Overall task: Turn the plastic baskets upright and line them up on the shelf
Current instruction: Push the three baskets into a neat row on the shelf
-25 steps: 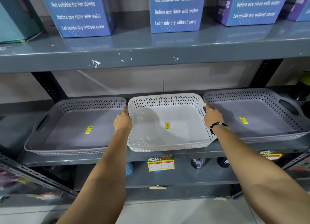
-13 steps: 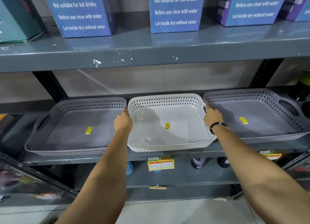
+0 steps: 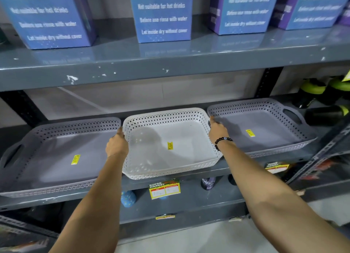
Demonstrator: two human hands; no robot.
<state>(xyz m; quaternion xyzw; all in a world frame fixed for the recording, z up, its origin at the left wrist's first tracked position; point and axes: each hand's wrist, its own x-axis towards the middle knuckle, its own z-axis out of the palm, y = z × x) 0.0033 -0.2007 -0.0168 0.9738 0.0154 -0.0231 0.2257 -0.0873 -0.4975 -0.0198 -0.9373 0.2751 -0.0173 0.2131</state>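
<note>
**White basket held at both sides, middle of the shelf row**

Head view. Three shallow perforated plastic baskets stood upright in a row on the grey metal shelf point(image 3: 189, 197): a grey perforated basket with a handle cut-out at left point(image 3: 56, 158), a white perforated plastic basket in the middle point(image 3: 170, 142), and a second grey perforated basket at right point(image 3: 265, 127). Each carried one yellow sticker on its floor. The white basket's front edge overhung the shelf lip slightly; its side walls sat just beside both neighbours, with little room left between. Open wall space showed behind the row.

The left hand point(image 3: 116, 146) gripped the white basket's left rim, thumb up along the wall. The right hand point(image 3: 216, 131), wearing a black beaded bracelet point(image 3: 222, 142), closed on the right rim.

Four blue printed cardboard boxes point(image 3: 162, 13) lined the upper shelf. One yellow price label point(image 3: 164, 190) hung on the shelf edge below the white basket.

Against the frame half a second earlier, the hands kept the same grip on the white basket; the view had swung rightward and the row appeared tilted, exposing green-capped dark bottles point(image 3: 322, 93) at far right.
</note>
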